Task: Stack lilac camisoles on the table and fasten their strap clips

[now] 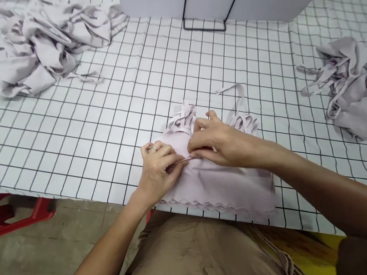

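One garment [224,179], hem [214,205] nearest, straps [240,91] farthest

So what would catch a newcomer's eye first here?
The eye likely falls on the left hand and right hand pinching a pale garment near the front edge of the checked tabletop. Bright red plastic stands out at lower left, a crumpled fabric pile at upper left.

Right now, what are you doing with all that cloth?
A person's left hand and right hand are pinching a small bit of pale cloth between their fingertips. It lies on the checked table, by the near edge, with a strap sticking out on the far side. One crumpled heap lies off to the left, and another bundle lies to the right.
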Demonstrator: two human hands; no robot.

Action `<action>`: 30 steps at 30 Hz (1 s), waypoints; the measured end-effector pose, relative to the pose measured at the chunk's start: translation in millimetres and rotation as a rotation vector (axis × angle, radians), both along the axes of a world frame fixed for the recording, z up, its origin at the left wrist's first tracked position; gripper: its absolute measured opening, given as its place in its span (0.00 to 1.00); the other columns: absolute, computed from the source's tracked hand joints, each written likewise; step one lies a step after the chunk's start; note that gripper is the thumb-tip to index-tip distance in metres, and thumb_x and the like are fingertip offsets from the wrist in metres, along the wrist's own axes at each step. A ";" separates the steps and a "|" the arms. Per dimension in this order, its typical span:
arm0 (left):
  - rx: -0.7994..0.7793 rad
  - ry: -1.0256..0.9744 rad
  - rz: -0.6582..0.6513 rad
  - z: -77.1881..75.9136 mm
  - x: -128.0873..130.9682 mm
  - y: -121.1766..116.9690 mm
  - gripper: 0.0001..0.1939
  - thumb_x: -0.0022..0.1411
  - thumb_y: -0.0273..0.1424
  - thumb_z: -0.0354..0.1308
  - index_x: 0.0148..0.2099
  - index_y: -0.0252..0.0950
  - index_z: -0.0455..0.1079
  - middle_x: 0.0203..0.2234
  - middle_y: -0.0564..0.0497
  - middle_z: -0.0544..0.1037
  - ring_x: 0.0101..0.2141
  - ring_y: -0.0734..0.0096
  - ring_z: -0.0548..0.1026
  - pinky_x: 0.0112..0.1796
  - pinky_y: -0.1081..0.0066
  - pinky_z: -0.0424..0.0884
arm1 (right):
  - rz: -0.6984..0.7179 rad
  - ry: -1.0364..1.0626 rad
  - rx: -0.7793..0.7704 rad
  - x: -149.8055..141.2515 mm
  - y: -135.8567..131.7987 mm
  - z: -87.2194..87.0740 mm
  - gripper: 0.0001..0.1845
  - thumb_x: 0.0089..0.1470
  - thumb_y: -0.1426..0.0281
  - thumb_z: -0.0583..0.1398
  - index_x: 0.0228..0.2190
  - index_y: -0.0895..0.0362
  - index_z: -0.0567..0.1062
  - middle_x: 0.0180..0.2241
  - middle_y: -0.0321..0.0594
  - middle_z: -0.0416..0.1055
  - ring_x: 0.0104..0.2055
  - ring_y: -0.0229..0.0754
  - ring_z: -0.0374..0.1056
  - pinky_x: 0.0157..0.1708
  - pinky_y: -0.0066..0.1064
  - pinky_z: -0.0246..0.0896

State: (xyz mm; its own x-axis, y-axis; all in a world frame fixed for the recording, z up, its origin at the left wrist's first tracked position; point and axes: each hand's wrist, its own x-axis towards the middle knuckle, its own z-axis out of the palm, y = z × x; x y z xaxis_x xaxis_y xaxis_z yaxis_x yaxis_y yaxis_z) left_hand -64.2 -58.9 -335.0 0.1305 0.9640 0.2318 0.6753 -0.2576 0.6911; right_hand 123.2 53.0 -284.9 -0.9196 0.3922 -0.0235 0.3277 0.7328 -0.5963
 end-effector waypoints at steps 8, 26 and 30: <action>-0.205 0.003 -0.053 11.3 -5.3 8.0 0.03 0.64 0.29 0.65 0.36 0.37 0.76 0.31 0.55 0.80 0.39 0.64 0.71 0.50 0.57 0.53 | -0.079 -0.035 0.009 -38.8 72.3 34.1 0.23 0.68 0.60 0.53 0.23 0.57 0.71 0.22 0.34 0.59 0.38 0.43 0.58 0.59 0.58 0.44; 0.272 0.313 -0.109 18.1 3.1 -29.9 0.24 0.72 0.29 0.53 0.67 0.33 0.59 0.61 0.36 0.70 0.64 0.53 0.65 0.65 0.46 0.51 | -0.278 0.063 0.332 32.7 -65.5 -19.1 0.32 0.71 0.65 0.47 0.71 0.56 0.45 0.71 0.49 0.50 0.73 0.54 0.47 0.68 0.62 0.43; 0.127 0.544 -0.181 0.5 1.7 -45.5 0.41 0.72 0.44 0.52 0.76 0.30 0.39 0.71 0.34 0.54 0.71 0.48 0.49 0.68 0.47 0.46 | -0.291 -0.084 0.504 86.6 -128.6 -55.4 0.47 0.67 0.49 0.50 0.71 0.62 0.36 0.70 0.57 0.50 0.73 0.58 0.46 0.67 0.65 0.39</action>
State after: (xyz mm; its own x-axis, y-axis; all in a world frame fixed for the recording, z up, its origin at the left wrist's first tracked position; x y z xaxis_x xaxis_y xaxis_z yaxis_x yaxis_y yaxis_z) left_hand -62.5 -104.4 -334.5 0.4231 0.8844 0.1971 0.8619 -0.4599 0.2136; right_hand 209.8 -75.5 -340.3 -0.7757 0.6095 0.1636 0.5886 0.7923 -0.1610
